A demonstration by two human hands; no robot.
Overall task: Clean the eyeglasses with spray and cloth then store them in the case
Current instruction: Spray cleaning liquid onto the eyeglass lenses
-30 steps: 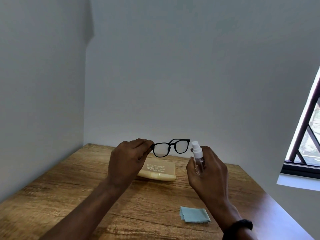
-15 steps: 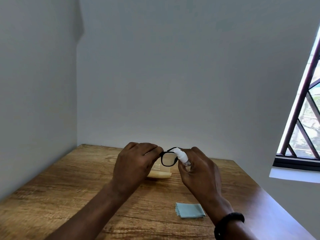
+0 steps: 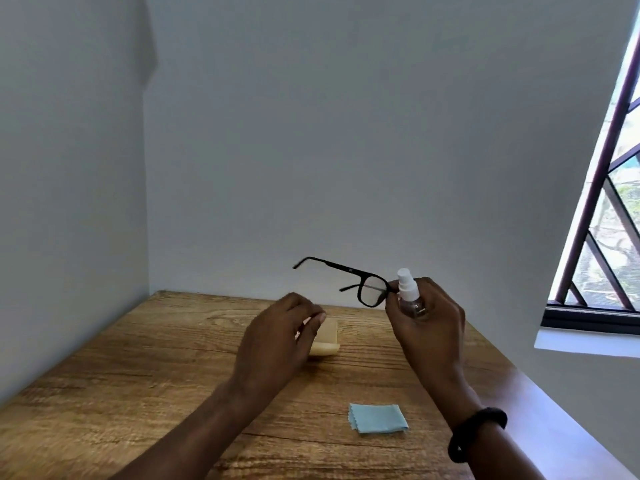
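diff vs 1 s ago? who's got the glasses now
Left hand let go of the glasses and dropped toward the case, holding nothing. Right hand took them by the frame end, beside the spray bottle it kept holding. Cloth and case unmoved on the table.

Your L hand (image 3: 280, 337) sits in front of the case (image 3: 329, 336), hiding most of it. Your R hand (image 3: 427, 322) holds spray bottle (image 3: 406, 289) + glasses (image 3: 372, 292) above the tabletop (image 3: 138, 375); temples jut L over the case. The cloth (image 3: 377, 418) lies near-R, apart from both hands, w/ open wood to its L. 2 walls (image 3: 311, 168) close L + back.
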